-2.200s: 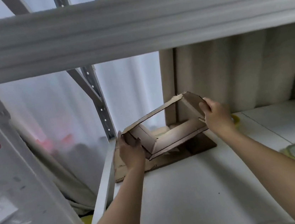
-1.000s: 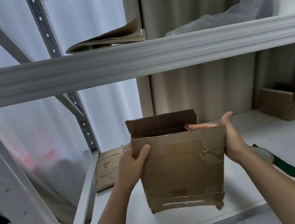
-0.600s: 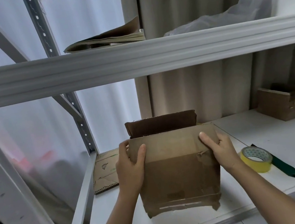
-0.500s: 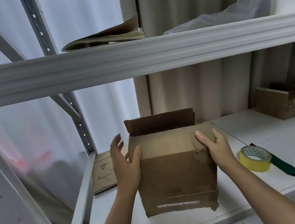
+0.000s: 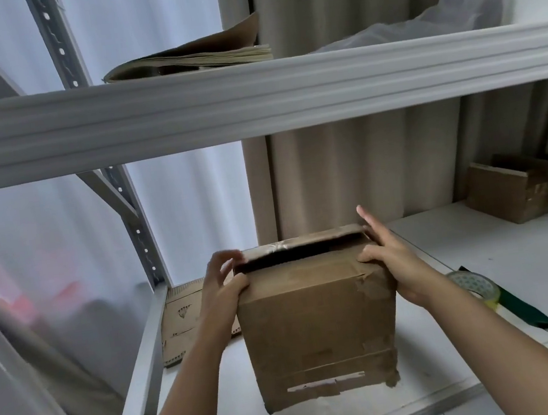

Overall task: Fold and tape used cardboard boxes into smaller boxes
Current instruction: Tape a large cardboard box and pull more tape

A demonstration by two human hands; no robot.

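Pressing the far flap down over the cardboard box [image 5: 318, 322] on the near shelf [image 5: 530, 251], we clamp our left hand [image 5: 221, 293] and right hand [image 5: 393, 261] on its top corners, flaps now nearly closed and ready for tape [image 5: 474, 286].

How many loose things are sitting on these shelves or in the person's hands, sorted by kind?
Cardboard boxes: 2, the box being folded and a small box at far right.
Flat cardboard: 2, a sheet on the lower shelf, a stack on the upper.
Tape rolls: 1.
Green-handled tools: 1.
Plastic wrap bundles: 1.
Total: 7
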